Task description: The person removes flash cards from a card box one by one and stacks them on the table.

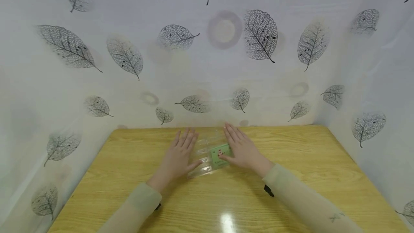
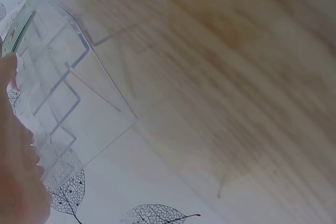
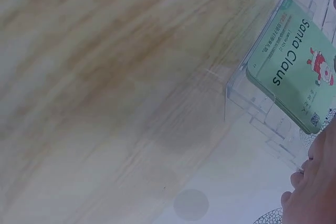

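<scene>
A clear plastic tray (image 1: pixel 204 171) divided into compartments lies on the table between the two hands. In its right part sits a stack of green cards (image 3: pixel 294 72); the top one reads "Santa Claus" beside a small red-and-white figure. My left hand (image 1: pixel 177 156) is at the tray's left side, fingers straight and pointing away, thumb reaching over the near left part. On the opposite side my right hand (image 1: pixel 244 151) extends its fingers along the tray, its thumb over the top card. In the left wrist view, the tray's stepped dividers (image 2: pixel 63 85) show beside the hand.
The wooden table (image 1: pixel 129 161) carries a bright light reflection near its front. Behind it and at both sides hangs a pale cloth (image 1: pixel 200 71) printed with dark leaves, meeting the table's back edge just beyond the fingertips.
</scene>
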`<move>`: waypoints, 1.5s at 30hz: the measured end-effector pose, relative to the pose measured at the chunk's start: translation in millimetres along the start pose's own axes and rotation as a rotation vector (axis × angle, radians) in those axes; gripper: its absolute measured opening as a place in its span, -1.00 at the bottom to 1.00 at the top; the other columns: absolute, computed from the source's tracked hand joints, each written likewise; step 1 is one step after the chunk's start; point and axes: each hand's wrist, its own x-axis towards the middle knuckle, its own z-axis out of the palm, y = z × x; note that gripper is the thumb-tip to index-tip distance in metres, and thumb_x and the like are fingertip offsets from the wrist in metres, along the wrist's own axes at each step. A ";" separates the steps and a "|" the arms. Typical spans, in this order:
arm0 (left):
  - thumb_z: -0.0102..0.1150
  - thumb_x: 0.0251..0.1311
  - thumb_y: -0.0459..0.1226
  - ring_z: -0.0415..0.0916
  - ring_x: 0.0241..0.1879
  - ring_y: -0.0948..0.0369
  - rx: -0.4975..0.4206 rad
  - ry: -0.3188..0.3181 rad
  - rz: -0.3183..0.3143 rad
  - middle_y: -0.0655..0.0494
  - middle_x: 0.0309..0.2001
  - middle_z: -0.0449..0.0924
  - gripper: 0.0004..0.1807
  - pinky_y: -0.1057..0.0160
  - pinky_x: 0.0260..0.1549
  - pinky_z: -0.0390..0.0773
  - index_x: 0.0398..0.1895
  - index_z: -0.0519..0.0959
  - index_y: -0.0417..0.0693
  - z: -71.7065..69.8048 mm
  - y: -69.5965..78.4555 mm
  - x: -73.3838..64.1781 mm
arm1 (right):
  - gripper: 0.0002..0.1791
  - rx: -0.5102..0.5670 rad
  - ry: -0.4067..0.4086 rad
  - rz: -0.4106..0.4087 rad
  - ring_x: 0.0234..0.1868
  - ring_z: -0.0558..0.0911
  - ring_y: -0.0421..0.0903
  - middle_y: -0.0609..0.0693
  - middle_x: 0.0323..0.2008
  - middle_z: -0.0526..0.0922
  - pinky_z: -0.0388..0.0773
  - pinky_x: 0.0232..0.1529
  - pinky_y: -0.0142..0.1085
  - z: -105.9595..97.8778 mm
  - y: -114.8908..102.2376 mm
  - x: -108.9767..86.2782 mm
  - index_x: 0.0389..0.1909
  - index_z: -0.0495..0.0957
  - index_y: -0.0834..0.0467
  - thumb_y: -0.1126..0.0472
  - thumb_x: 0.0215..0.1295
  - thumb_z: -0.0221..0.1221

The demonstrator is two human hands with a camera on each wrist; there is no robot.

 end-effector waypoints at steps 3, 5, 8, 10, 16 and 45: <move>0.00 0.42 0.38 -0.07 0.72 -0.11 -0.006 -0.002 -0.002 -0.19 0.73 -0.08 0.11 -0.15 0.70 -0.02 0.71 0.03 -0.23 -1.1 1.8 2.0 | 0.17 -0.001 0.012 0.004 0.72 0.05 0.28 0.33 0.71 -0.06 0.05 0.71 0.09 0.0 0.4 -3.5 0.66 -0.04 0.40 -0.41 0.46 0.09; -0.01 0.43 0.38 -0.10 0.73 -0.11 -0.010 -0.006 0.002 -0.19 0.73 -0.10 0.12 -0.14 0.71 -0.04 0.71 0.02 -0.24 -1.5 2.8 3.7 | 0.17 0.000 0.012 0.009 0.72 0.03 0.27 0.32 0.71 -0.08 0.04 0.71 0.08 -1.4 0.0 -5.9 0.67 -0.04 0.40 -0.42 0.46 0.09; -0.03 0.44 0.38 -0.13 0.74 -0.11 -0.021 -0.020 0.005 -0.20 0.73 -0.17 0.12 -0.11 0.71 -0.06 0.71 -0.01 -0.26 -1.8 4.5 6.1 | 0.17 -0.001 0.012 0.014 0.73 0.01 0.26 0.30 0.71 -0.12 0.03 0.72 0.07 -2.6 -0.3 -9.2 0.67 -0.05 0.39 -0.42 0.46 0.08; -0.05 0.45 0.38 -0.14 0.74 -0.12 -0.024 -0.025 0.008 -0.22 0.73 -0.18 0.12 -0.08 0.71 -0.06 0.71 -0.03 -0.27 -2.2 5.8 7.6 | 0.17 -0.007 0.010 0.015 0.73 0.01 0.26 0.30 0.71 -0.13 0.02 0.72 0.07 -3.6 -0.4 -11.9 0.67 -0.05 0.40 -0.42 0.46 0.08; -0.10 0.47 0.39 -0.18 0.74 -0.12 -0.049 -0.047 0.013 -0.23 0.73 -0.20 0.12 -0.05 0.72 -0.09 0.71 -0.05 -0.28 -1.7 10.1 12.1 | 0.17 -0.032 0.032 0.012 0.72 0.04 0.26 0.31 0.70 -0.10 0.08 0.71 0.08 -5.5 -0.2 -20.2 0.65 0.01 0.42 -0.42 0.45 0.10; -0.13 0.46 0.40 -0.20 0.75 -0.08 0.045 -0.034 0.122 -0.19 0.75 -0.20 0.11 -0.03 0.71 -0.07 0.72 -0.06 -0.23 5.6 36.0 20.0 | 0.18 -0.048 0.036 0.051 0.70 0.07 0.31 0.39 0.67 0.03 0.19 0.66 0.13 -20.5 -5.7 -71.5 0.61 0.07 0.46 -0.36 0.37 0.23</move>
